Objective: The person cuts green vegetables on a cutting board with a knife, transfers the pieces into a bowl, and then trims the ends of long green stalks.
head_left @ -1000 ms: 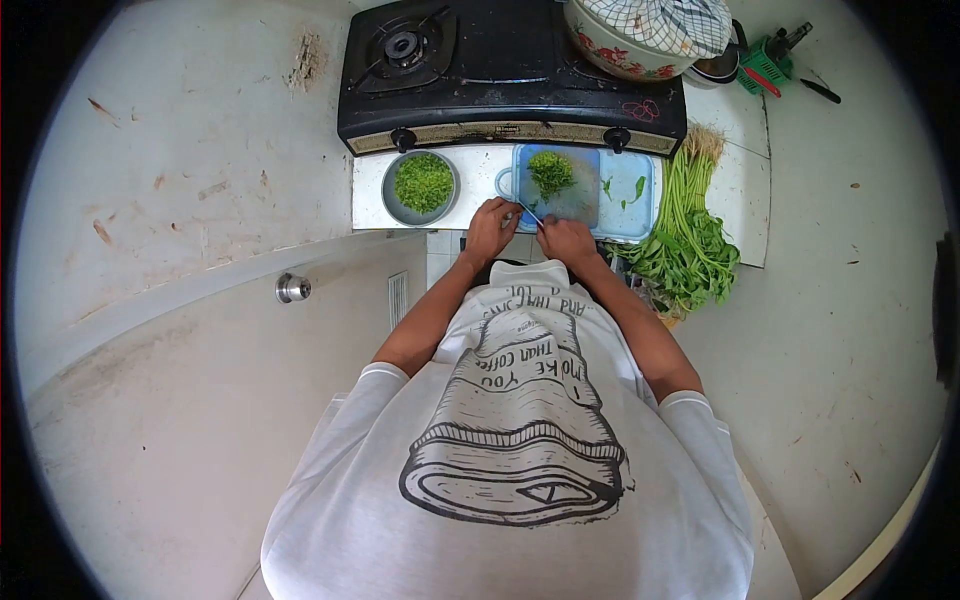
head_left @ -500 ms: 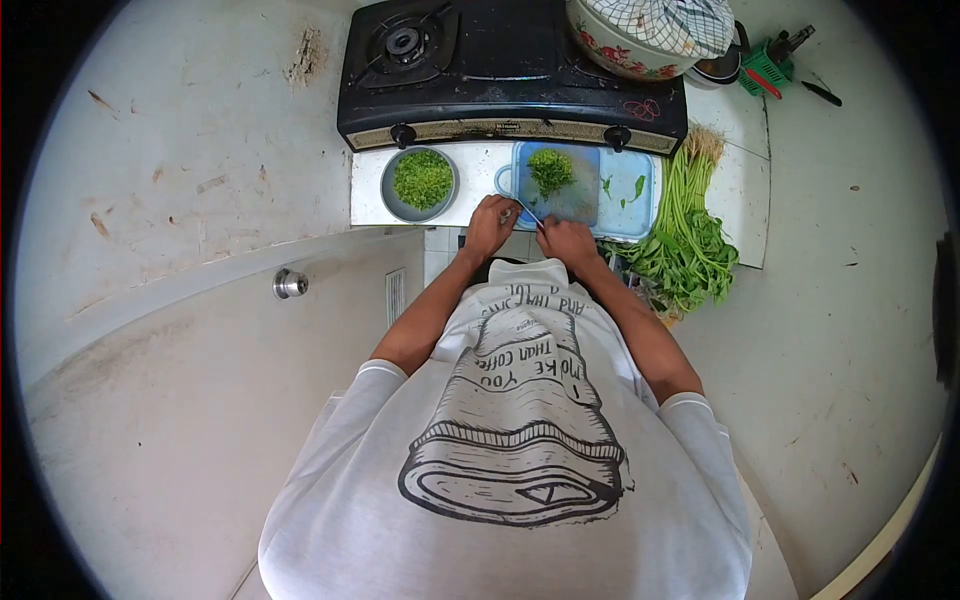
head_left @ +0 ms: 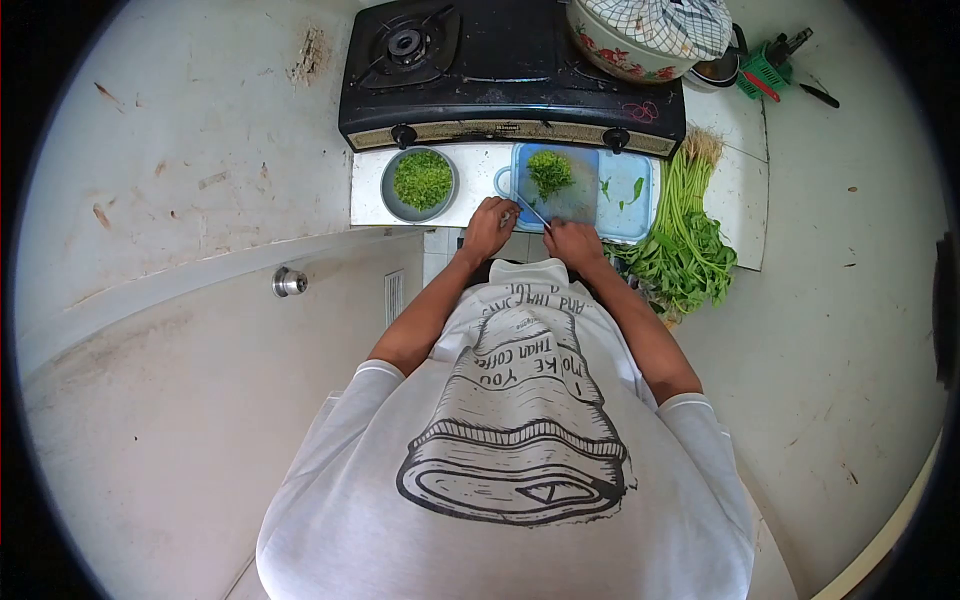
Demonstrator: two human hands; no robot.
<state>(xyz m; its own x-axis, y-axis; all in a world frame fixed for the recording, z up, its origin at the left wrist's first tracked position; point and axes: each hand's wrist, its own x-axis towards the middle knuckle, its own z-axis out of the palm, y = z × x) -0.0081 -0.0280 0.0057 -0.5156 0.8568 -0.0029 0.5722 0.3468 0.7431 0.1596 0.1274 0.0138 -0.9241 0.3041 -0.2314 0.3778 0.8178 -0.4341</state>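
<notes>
At the cutting board (head_left: pixel 584 195), gripping a knife (head_left: pixel 533 212) in closed right hand (head_left: pixel 573 243), with left hand (head_left: pixel 489 229) half curled, hold unclear. Facing chopped greens (head_left: pixel 549 173), lying beyond the 2.

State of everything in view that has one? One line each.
Left hand: curled beside the knife's tip; grip unclear
Right hand: closed on the knife's handle
Knife: held, blade bare
Blue board: bears chopped greens, heaped
Grey bowl: well filled with chopped greens
Leafy bunch: long stems, roots on
Stove's left burner: uncovered, no visible flame
Pot: checked cloth on top
</notes>
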